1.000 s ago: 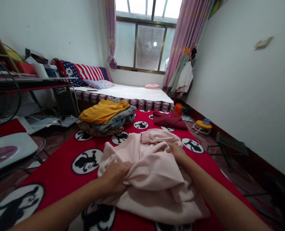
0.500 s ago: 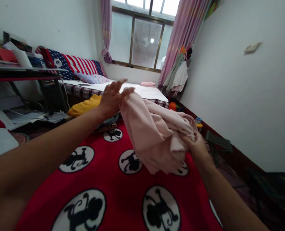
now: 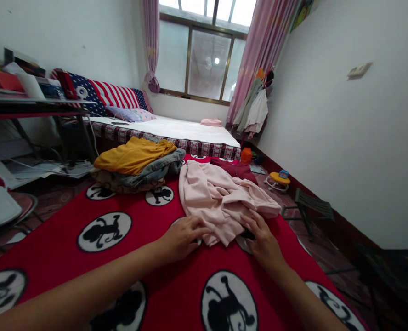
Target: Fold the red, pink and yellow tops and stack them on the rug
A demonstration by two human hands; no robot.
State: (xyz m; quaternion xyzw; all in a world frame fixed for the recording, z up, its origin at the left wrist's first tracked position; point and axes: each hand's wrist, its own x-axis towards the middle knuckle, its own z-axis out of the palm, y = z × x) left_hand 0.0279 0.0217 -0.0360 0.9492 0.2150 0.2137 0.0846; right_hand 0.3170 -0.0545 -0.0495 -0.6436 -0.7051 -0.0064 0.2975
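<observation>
A pale pink garment [image 3: 218, 193] lies crumpled on the red blanket [image 3: 176, 294], which has black monkey figures in white ovals. At the garment's lower left edge is my left hand [image 3: 185, 235], its fingers loosely bent and the thumb apart, gripping nothing that I can see. My right hand [image 3: 264, 241] rests its spread fingers on the lower right edge of the cloth. Behind the pink garment, a dark red garment [image 3: 236, 170] is partly covered by it. To the left, a yellow garment [image 3: 135, 155] tops a pile with blue denim [image 3: 155, 169] beneath.
Beyond the blanket stands a bed [image 3: 176, 125] with a white sheet and patterned side. On the right are a yellow stool [image 3: 279, 178] and a dark folding stool [image 3: 314, 204]. A cluttered desk [image 3: 35, 102] and a chair [image 3: 0, 207] stand at left.
The pink garment, held up in the air before, now lies on the blanket. My right hand has let go of it. Both hands have come down and nearer to me.
</observation>
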